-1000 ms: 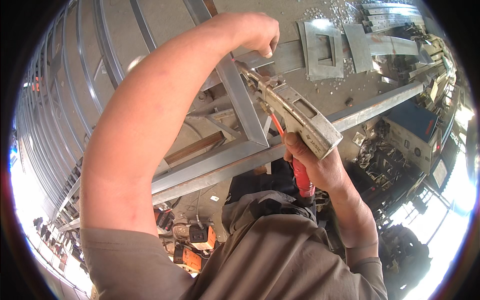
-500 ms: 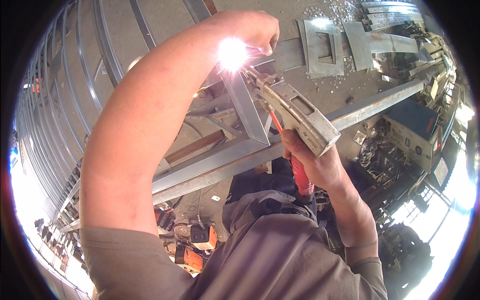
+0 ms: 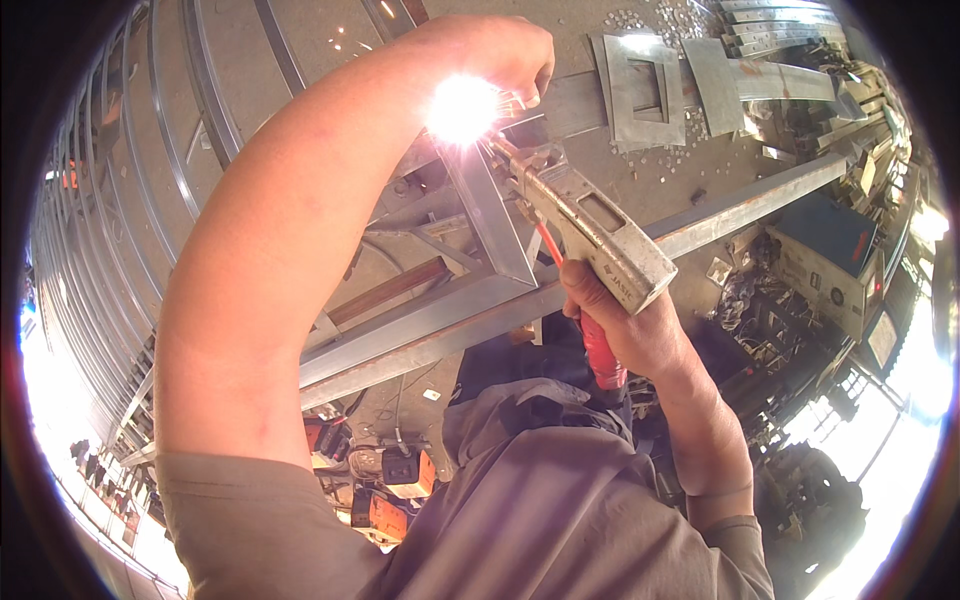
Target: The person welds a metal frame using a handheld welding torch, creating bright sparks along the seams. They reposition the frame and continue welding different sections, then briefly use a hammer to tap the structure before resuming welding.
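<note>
My right hand [image 3: 632,330] is wrapped round the red handle of a welding gun [image 3: 592,225] with a boxy metal body. Its nozzle points up and left to a blinding weld spot [image 3: 462,110], with sparks flying off. The glare covers the exact joint. Below the glare runs a grey square steel tube [image 3: 490,220], joined at a mitred corner to another tube [image 3: 420,315]. My left arm reaches over from the left, and my left hand [image 3: 515,60] is curled just beyond the glare. Whatever its fingers grip is hidden.
Long steel bars [image 3: 205,80] stretch across the left. Flat plates [image 3: 645,95], one with a rectangular cutout, lie at the far right. A long steel beam [image 3: 750,208] crosses under the frame. A blue-topped machine [image 3: 825,240] stands at right, orange-and-black tools [image 3: 405,472] at lower left.
The weld spot has shifted very slightly left, and the gun's nozzle with it. More sparks fly now, some beyond my left forearm. Both hands keep nearly the same pose.
</note>
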Demonstrator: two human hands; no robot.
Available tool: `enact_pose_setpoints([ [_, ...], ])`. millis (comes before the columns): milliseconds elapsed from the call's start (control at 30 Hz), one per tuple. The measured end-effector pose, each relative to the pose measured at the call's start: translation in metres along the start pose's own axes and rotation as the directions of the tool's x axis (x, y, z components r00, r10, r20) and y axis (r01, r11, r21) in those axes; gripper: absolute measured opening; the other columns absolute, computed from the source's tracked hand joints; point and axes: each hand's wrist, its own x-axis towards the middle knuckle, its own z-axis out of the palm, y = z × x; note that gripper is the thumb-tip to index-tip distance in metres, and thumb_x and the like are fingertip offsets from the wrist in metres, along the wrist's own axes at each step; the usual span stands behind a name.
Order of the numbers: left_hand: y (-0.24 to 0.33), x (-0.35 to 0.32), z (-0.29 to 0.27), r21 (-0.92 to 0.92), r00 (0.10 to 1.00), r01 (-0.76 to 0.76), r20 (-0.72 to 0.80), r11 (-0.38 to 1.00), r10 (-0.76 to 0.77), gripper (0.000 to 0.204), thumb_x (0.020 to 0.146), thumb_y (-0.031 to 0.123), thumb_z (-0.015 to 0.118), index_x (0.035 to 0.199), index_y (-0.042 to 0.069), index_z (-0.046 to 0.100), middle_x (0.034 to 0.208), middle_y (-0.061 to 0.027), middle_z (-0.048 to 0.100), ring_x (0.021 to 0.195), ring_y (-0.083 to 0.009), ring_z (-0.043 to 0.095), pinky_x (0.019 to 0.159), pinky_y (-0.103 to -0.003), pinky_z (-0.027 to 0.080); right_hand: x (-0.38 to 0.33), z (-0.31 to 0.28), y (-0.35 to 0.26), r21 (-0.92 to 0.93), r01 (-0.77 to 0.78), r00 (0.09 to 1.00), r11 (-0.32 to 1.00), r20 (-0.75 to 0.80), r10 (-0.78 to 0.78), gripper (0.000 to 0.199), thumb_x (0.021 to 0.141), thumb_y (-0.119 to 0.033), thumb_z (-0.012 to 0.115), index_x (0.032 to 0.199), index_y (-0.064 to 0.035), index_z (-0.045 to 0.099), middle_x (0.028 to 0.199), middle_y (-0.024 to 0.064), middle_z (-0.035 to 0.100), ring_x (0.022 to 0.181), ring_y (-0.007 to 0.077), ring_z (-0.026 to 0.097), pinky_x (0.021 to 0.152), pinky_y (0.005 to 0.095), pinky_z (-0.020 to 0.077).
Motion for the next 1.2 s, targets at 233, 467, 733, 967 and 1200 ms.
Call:
enact_pose_setpoints([
  [233,0.002,0.001,-0.001,0.020,1.000,0.007,0.012,1.000,-0.007,0.028,0.084,0.022,0.081,0.111,0.011,0.082,0.107,-0.0118,0.080,0.099,-0.0288,0.076,0.087,-0.042,0.060,-0.003,-0.003,0.000,0.029,-0.068,0.997,0.997,0.025,0.067,0.033,0.104,-0.034,0.071,0.110,-0.0015,0.065,0.083,0.0008,0.062,0.072,0.0110,0.064,0.062,0.0287,0.0523],
  [467,0.004,0.000,-0.001,0.030,1.000,0.007,0.003,1.000,-0.008,0.028,0.084,0.021,0.081,0.110,0.010,0.082,0.108,-0.0119,0.080,0.099,-0.0283,0.076,0.087,-0.042,0.061,-0.007,-0.002,0.007,0.029,-0.031,0.999,0.999,0.008,0.031,0.034,0.104,-0.035,0.070,0.110,-0.0016,0.065,0.084,0.0004,0.062,0.073,0.0109,0.064,0.063,0.0287,0.0525],
  [733,0.003,-0.018,-0.007,0.015,0.991,-0.124,-0.041,0.992,0.124,0.028,0.084,0.021,0.079,0.110,0.011,0.082,0.107,-0.0118,0.080,0.098,-0.0288,0.076,0.087,-0.042,0.061,-0.011,-0.003,0.009,0.038,-0.037,0.999,0.999,0.017,0.036,0.035,0.104,-0.036,0.070,0.113,-0.0015,0.065,0.086,0.0003,0.063,0.073,0.0107,0.064,0.063,0.0280,0.0528],
  [967,0.006,-0.011,-0.010,0.000,1.000,-0.023,0.018,1.000,0.023,0.030,0.084,0.021,0.080,0.111,0.009,0.081,0.107,-0.0120,0.080,0.100,-0.0293,0.076,0.088,-0.043,0.060,-0.012,-0.005,0.014,0.015,-0.007,1.000,1.000,0.026,0.007,0.035,0.104,-0.034,0.071,0.115,-0.0011,0.065,0.087,0.0005,0.063,0.074,0.0108,0.065,0.063,0.0276,0.0531],
  [1200,0.011,-0.011,-0.009,0.012,1.000,-0.006,-0.008,1.000,0.006,0.031,0.083,0.021,0.081,0.111,0.008,0.081,0.106,-0.0130,0.080,0.100,-0.0297,0.076,0.088,-0.043,0.060,-0.015,-0.007,0.018,-0.021,0.003,1.000,1.000,0.030,-0.003,0.034,0.105,-0.033,0.070,0.116,-0.0008,0.065,0.087,0.0009,0.064,0.076,0.0112,0.066,0.064,0.0282,0.0535],
])
